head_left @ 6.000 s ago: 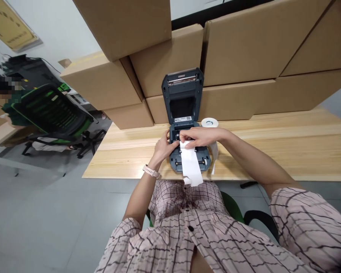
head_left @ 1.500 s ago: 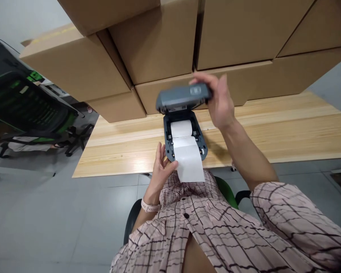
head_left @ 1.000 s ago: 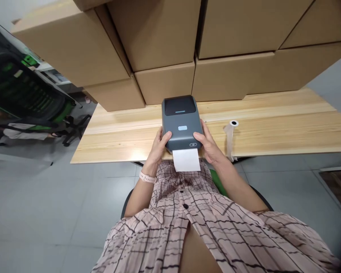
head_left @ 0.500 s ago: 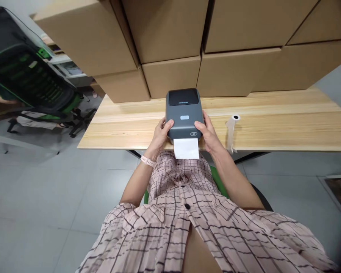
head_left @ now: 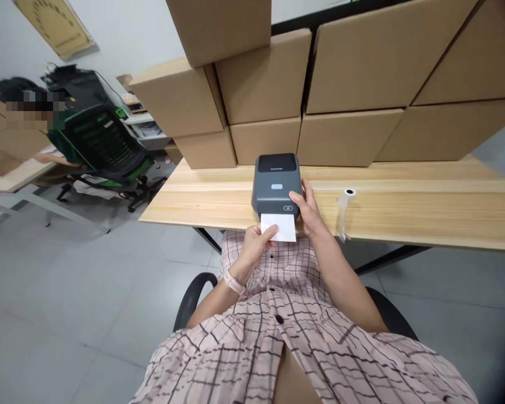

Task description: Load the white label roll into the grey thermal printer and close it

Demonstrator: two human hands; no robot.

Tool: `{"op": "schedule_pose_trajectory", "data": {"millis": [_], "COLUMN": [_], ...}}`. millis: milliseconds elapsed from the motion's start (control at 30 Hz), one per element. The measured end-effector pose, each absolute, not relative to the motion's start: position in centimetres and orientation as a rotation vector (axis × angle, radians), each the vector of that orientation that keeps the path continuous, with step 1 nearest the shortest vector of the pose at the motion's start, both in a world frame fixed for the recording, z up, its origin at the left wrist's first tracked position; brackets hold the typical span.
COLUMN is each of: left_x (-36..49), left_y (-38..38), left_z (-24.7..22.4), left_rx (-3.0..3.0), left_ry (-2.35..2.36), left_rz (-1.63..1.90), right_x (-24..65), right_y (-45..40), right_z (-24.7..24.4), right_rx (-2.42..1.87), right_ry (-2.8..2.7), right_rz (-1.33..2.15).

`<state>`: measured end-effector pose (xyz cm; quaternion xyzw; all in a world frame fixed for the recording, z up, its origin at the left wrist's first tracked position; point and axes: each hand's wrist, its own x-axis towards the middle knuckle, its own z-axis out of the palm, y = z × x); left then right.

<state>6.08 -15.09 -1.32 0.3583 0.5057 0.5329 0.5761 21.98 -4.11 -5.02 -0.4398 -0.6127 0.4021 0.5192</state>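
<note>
A dark grey label printer [head_left: 276,196] stands near the front edge of the wooden table. White label paper [head_left: 287,231] sticks out of its front slot and hangs toward me. My left hand [head_left: 256,244] pinches this paper, thumb on top and fingers underneath. At the printer's right front corner, my right hand [head_left: 310,213] grips the casing, its thumb on the cover and its fingers along the side. A small paper roll [head_left: 349,193] with a loose strip stands on the table to the right of that hand.
Stacked cardboard boxes [head_left: 261,140] line the back of the wooden table [head_left: 425,202]. Off to the left, a person sits in a green and black office chair [head_left: 105,143] at another desk [head_left: 14,177]. My own chair's armrest [head_left: 193,297] shows beside my left arm.
My left hand has left the printer's side and now pinches the label paper. My right hand stays on the printer. The view has tilted up and turned left, showing more of the co-worker.
</note>
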Motion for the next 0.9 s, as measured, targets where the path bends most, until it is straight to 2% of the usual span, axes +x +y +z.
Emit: {"op": "schedule_pose_trajectory", "data": {"millis": [67, 167, 233, 300, 533, 700, 900], "left_x": [5.7, 4.4, 2.9, 1.3, -1.3, 0.1, 1.7], "left_y": [-15.5, -16.4, -16.4, -15.9, -11.6, -10.4, -11.5], "left_z": [-1.4, -2.3, -2.7, -2.5, -0.2, 0.1, -0.4], "left_rx": [0.914, 0.985, 1.001, 0.996, 1.086, 1.332, 1.359], "left_ry": [1.168, 1.202, 1.261, 1.317, 1.378, 1.322, 1.229], "left_rz": [1.196, 1.172, 1.240, 1.343, 1.600, 1.548, 1.325], "right_x": [21.9, 22.5, 23.1, 23.7, 23.1, 23.9, 25.6], "right_y": [-4.9, -6.3, -6.9, -7.0, -5.5, -6.8, -9.6], "right_z": [-4.3, -2.1, -0.2, 1.8, 5.4, 2.7, -1.4], "right_rx": [-1.151, -1.229, -1.176, -1.102, -1.031, -1.087, -1.226], "right_ry": [-1.482, -1.667, -1.842, -2.024, -2.296, -2.162, -1.824], "right_rz": [0.838, 0.344, 0.084, -0.019, 0.026, 0.064, 0.339]}}
